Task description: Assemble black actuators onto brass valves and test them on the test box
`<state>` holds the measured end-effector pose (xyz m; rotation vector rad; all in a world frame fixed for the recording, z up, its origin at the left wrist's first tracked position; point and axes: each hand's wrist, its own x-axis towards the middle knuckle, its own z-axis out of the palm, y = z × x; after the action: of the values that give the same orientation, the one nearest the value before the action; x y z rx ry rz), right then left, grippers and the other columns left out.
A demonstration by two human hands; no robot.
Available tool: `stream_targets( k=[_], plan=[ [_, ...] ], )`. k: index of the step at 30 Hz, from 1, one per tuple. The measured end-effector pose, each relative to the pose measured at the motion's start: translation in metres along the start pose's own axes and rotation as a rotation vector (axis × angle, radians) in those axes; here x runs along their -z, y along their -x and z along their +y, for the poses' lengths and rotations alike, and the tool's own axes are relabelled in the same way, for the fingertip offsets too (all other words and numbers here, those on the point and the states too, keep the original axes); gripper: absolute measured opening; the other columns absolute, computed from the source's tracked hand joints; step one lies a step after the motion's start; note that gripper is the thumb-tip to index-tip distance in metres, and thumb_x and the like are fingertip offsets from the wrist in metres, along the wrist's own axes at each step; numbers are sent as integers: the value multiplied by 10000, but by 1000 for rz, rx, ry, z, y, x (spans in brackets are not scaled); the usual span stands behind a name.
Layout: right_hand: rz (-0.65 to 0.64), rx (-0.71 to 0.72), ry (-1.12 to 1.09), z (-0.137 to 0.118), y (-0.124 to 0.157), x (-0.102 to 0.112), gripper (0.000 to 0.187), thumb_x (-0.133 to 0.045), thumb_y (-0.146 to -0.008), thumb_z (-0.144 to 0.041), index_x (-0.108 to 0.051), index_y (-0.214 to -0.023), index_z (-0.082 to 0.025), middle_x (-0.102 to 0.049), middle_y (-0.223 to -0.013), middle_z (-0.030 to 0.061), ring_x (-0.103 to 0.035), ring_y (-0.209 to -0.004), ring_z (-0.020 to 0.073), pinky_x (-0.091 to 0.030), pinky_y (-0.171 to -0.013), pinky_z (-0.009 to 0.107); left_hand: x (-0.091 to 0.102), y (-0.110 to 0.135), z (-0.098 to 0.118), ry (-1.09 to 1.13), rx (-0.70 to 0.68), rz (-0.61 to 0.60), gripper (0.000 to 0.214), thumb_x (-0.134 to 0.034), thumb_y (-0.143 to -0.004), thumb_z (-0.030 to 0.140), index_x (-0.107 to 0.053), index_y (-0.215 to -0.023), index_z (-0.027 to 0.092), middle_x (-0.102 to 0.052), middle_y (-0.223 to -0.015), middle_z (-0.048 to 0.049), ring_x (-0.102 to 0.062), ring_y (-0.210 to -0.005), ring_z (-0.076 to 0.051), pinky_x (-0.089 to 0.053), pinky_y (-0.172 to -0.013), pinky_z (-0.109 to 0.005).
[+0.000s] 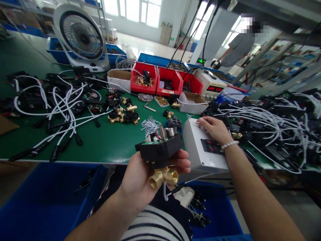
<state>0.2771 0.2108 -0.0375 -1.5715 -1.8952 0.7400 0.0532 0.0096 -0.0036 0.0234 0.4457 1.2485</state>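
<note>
Held in my left hand [140, 174] is a motorized valve [162, 152]: a black housing with an exposed circuit board and metal parts on top, and a brass valve body [164, 177] below. A white cable runs down from it to a black connector. My right hand [214, 129] rests on top of a white control box [195, 144] with a black panel of red parts; its fingers bend over the far edge, and what they touch there is hidden. Just beyond the valve lie a pile of metal clips [149, 126] and a dark round fitting [174, 123].
White-cabled black units lie in heaps at left [67, 100] and right [273, 117]. Brass fittings [122, 115], red bins [144, 80], a power supply [212, 85] and a fan [81, 36] stand further back. Blue crates [45, 201] sit below the edge. A person [237, 47] stands at far right.
</note>
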Motion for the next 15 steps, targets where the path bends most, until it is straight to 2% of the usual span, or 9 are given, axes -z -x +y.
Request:
stream_targets(
  k=[3,6,9,12,15],
  plan=[
    [0,6,4,0,-1,0,551,-577,-628,-622,-658,-807,-106,-627,-747,84,-467,-606,118,-378,-621,268,0,1,-1,-65,-55,3,704,-112,-1027,359,-746,-911,76,-677,-1025,-168,-689,-900,-232,-586,-748,-327],
    [7,18,3,1,-1,1,540,-580,-626,-627,-647,-776,-113,-621,-720,76,-454,-585,110,-374,-606,266,0,0,-4,-169,-117,51,495,-331,-1020,422,-678,-1083,75,-627,-1182,-178,-623,-1102,-268,-568,-861,-359],
    [0,21,1,1,0,1,530,-576,-626,-612,-650,-777,-110,-624,-714,74,-455,-577,109,-375,-598,263,3,-2,-7,-337,-258,51,379,-506,-973,381,-543,-1274,155,-587,-1277,-131,-588,-1168,-227,-535,-940,-296],
    [-3,24,1,1,0,1,528,-587,-618,-594,-662,-806,-106,-633,-723,70,-465,-592,111,-379,-619,264,7,-1,-8,-536,-353,47,539,-637,-906,384,-398,-1382,301,-569,-1315,-47,-579,-1178,-168,-507,-972,-233],
    [-1,30,-2,1,0,1,528,-588,-616,-597,-667,-801,-109,-632,-723,69,-456,-598,112,-373,-622,266,9,2,-9,-644,-414,35,650,-720,-842,377,-367,-1384,313,-607,-1247,-27,-600,-1138,-154,-517,-962,-232]
  ],
)
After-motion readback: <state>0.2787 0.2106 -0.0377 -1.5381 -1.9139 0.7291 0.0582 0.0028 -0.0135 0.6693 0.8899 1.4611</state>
